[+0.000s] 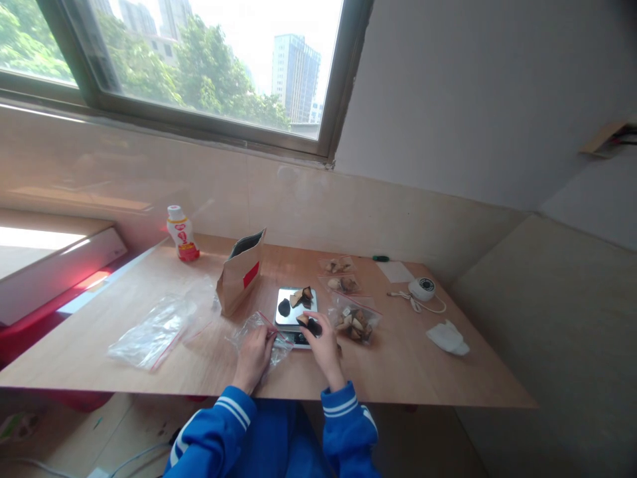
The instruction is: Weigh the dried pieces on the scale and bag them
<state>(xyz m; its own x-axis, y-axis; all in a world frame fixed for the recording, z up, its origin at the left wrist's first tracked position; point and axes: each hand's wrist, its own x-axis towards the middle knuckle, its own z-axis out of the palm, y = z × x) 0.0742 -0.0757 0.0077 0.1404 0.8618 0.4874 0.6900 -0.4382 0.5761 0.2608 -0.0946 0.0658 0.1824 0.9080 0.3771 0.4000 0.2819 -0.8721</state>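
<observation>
Near the lower middle of the frame, the left hand [255, 353] pinches the edge of a small clear bag [259, 332] that lies on the wooden table [408, 365]. The right hand [323, 342] has its fingers closed around dark pieces [309, 323] at the front edge of the small scale [294, 307]. More pieces lie on the scale's plate. A brown paper bag [241, 279] stands just left of it.
</observation>
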